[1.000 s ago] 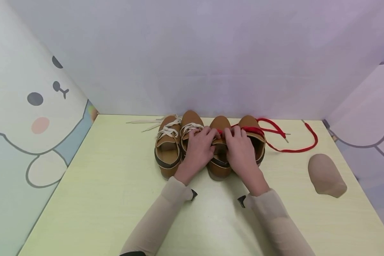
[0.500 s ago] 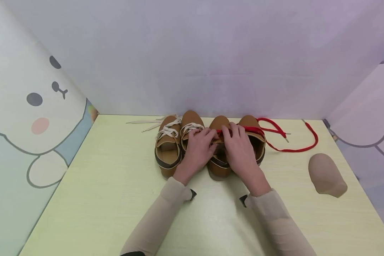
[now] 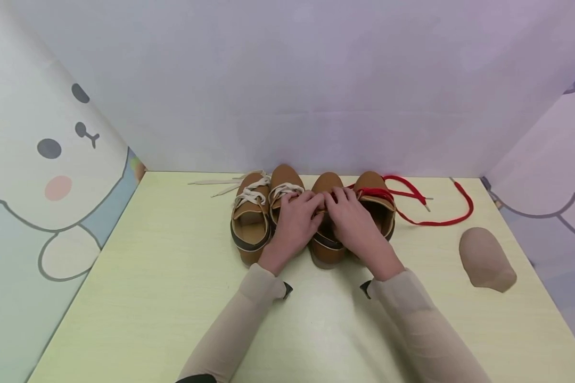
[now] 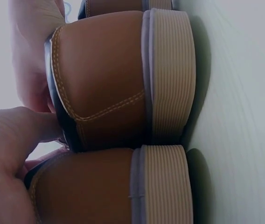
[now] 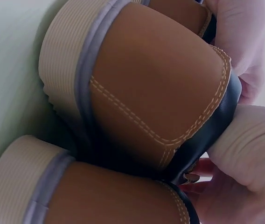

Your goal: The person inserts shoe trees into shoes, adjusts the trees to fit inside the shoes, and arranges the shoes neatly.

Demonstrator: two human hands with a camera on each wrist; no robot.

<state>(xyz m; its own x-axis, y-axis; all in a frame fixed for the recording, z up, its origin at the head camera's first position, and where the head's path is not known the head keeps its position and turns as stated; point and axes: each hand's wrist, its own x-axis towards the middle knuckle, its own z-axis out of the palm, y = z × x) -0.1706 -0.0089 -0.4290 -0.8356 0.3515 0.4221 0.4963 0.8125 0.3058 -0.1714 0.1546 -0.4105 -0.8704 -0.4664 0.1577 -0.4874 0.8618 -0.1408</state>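
Brown shoes stand side by side at the back of the table, toes to the wall. Over the third shoe (image 3: 327,183) from the left, my left hand (image 3: 294,226) and right hand (image 3: 356,223) meet at its lacing. Curled fingers of both pinch its red shoelace, mostly hidden under them. The shoe's heel (image 4: 100,70) fills the left wrist view. In the right wrist view the right hand (image 5: 249,154) bends over its dark collar (image 5: 207,135). The rightmost shoe (image 3: 368,181) has red laces (image 3: 376,193) too, with long loose ends trailing right.
Left of the hands are two shoes with white laces, the far-left shoe (image 3: 250,218) and its neighbor (image 3: 284,175). Loose white lace ends (image 3: 215,182) lie beside them. A beige toe-shaped insert (image 3: 486,258) lies on the table (image 3: 124,298) at right. A wall (image 3: 287,96) rises behind.
My right hand shifted slightly away to the right, then came back left, its fingertips now close against the left hand's. The red lace between them is now more covered. The left hand barely moves.
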